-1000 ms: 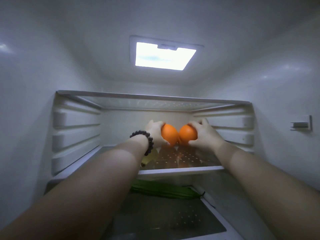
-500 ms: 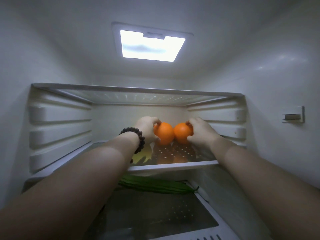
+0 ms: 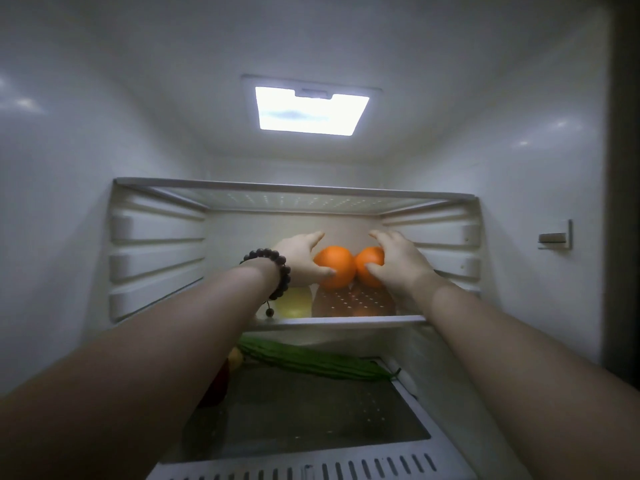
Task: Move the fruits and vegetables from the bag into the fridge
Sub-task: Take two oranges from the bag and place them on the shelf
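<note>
Together, our two hands reached deep onto the middle glass shelf (image 3: 339, 321). Our left hand (image 3: 300, 258) cupped the left orange (image 3: 335, 266), thumb under its front and fingers spread over the top; our right hand (image 3: 398, 259) cupped the right orange (image 3: 371, 264) likewise. The fruits touched between the grips. We judged them firm, round, moderately heavy and apt to roll on glass, so best held around the middle. Below our left wrist lay a pale yellow fruit (image 3: 293, 302); lower lay a long green vegetable (image 3: 311, 362).
</note>
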A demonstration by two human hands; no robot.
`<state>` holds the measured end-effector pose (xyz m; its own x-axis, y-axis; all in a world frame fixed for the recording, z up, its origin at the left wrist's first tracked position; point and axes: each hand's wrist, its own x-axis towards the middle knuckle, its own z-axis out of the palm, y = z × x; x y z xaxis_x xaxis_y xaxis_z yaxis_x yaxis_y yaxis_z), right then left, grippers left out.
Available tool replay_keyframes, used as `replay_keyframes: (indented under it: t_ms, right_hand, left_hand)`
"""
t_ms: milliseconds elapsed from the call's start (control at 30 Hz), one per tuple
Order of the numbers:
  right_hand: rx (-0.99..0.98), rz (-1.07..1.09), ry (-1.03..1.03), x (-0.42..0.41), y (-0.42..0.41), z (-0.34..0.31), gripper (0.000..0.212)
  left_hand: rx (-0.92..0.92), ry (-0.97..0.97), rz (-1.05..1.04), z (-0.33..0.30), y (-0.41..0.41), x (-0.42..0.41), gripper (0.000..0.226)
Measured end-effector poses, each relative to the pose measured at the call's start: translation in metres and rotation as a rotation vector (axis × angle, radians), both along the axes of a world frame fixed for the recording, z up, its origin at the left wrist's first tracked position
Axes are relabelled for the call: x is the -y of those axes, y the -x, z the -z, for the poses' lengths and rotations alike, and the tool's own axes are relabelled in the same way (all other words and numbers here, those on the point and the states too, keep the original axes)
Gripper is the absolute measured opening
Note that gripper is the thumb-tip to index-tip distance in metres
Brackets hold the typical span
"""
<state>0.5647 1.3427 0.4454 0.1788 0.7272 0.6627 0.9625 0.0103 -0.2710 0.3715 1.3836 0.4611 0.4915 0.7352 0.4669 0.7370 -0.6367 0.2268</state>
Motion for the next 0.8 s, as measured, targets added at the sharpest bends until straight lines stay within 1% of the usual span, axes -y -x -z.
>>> replay_keyframes:
  t_ms: [100, 267, 400, 600, 700, 800]
  right_hand:
    - [-0.018, -0.049, -0.029, 0.008, 0.003, -0.001, 0.062]
    - [0.006, -0.121, -0.065, 0.025, 0.012, 0.002, 0.051]
    - [-0.027, -0.1, -0.072, 0.043, 0.023, 0.0, 0.049]
    - [-0.048, -0.132, -0.151, 0.08, 0.04, -0.001, 0.046]
    - [-0.057, -0.149, -0.162, 0.1, 0.054, 0.005, 0.044]
    - [-0.068, -0.152, -0.173, 0.123, 0.07, 0.017, 0.044]
  left_hand:
    - [0.008, -0.026, -0.021, -0.002, 0.007, 0.015, 0.08]
    - [0.043, -0.081, -0.078, -0.005, 0.011, 0.047, 0.073]
    - [0.076, -0.166, -0.075, 0.001, 0.014, 0.072, 0.071]
    - [0.05, -0.251, -0.181, 0.01, 0.025, 0.107, 0.065]
    - [0.055, -0.279, -0.185, 0.02, 0.031, 0.122, 0.064]
    - [0.099, -0.31, -0.171, 0.035, 0.04, 0.138, 0.062]
